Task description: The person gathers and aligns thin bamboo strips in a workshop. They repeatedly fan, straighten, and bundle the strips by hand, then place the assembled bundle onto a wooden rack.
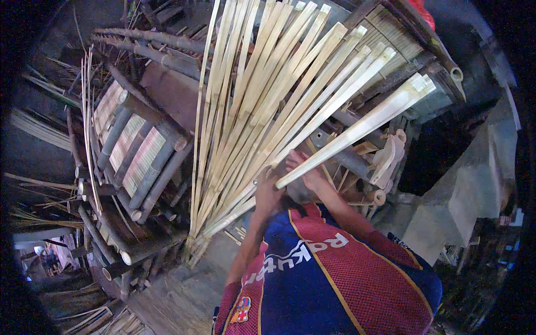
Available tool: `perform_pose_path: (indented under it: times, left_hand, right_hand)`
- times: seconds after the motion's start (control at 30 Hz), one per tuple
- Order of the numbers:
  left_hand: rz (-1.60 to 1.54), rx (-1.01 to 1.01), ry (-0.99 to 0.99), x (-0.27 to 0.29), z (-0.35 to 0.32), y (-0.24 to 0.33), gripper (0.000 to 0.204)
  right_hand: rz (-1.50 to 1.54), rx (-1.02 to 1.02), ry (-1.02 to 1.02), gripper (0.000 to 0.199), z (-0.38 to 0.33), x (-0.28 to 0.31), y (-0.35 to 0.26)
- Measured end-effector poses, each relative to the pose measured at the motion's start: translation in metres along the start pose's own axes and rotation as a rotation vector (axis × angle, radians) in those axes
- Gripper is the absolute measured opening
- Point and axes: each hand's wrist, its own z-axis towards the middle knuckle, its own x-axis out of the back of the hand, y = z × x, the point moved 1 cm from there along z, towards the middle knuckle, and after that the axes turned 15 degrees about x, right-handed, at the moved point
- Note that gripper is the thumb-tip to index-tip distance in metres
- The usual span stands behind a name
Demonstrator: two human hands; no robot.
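A thick, pale bamboo strip point(357, 133) slants from in front of my chest to the upper right, its far end looking layered. My left hand point(269, 190) is closed around its near part, and a strip also runs from that hand to the lower left. Just to the right, my right hand point(306, 172) is bent against the same strip, its fingers curled and partly hidden behind it. A small round metallic spot shows beside the left hand; its kind is unclear. A wide fan of long bamboo strips point(245, 117) spreads beyond both hands, narrowing toward the lower left.
A bamboo-framed seat or chair point(134, 151) stands on the left, with dark poles and slatted panels. At the upper right is another slatted bamboo piece point(393, 42). A curved pale wooden part point(389, 159) lies right of my hands. Grey panels point(458, 184) stand further right.
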Motion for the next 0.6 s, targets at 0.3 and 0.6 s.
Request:
perform_pose_path:
  times: [0.3, 0.6]
  left_hand:
    - [-0.086, -0.029, 0.031, 0.006, -0.006, 0.006, 0.035]
    - [0.058, -0.155, -0.086, 0.027, 0.03, 0.003, 0.052]
  right_hand:
    - [-0.161, 0.129, -0.122, 0.047, -0.009, -0.023, -0.023]
    - [-0.343, 0.167, -0.197, 0.052, 0.008, 0.001, 0.004]
